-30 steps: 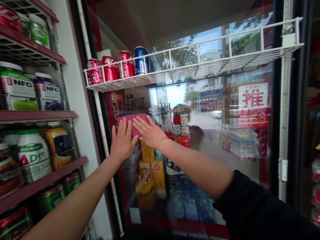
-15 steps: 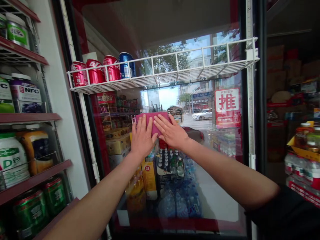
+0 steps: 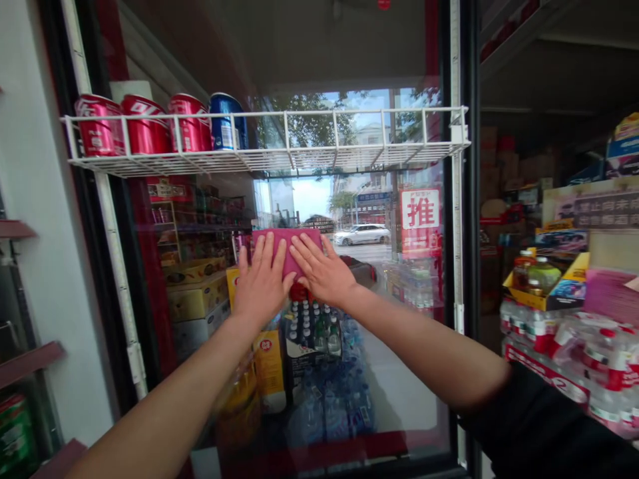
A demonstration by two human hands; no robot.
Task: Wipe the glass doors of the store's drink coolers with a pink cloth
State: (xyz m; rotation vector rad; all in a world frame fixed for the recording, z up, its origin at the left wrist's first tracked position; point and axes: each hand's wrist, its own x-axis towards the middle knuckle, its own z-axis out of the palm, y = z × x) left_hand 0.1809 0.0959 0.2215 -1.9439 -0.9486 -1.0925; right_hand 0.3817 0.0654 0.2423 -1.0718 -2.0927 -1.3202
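A folded pink cloth (image 3: 293,261) lies against the glass door (image 3: 399,372), just below a white wire rack (image 3: 309,150). My left hand (image 3: 262,283) rests on the cloth's left part, fingers spread and straight. On the right part, my right hand (image 3: 322,269) presses with its fingers stretched out flat. The two hands are side by side, their thumbs close together. Both palms face the glass and neither hand is wrapped round the cloth.
Red cans (image 3: 190,126) and a blue can (image 3: 227,123) stand at the rack's left end. Fridge shelves (image 3: 30,362) are on the left. Packs of bottles (image 3: 606,362) and a yellow carton (image 3: 529,296) sit on the right. Bottles and a street show in the glass.
My view has turned to the right, so the rack and cans appear farther left. Both hands and the cloth have moved somewhat rightward relative to the rack, still against the glass.
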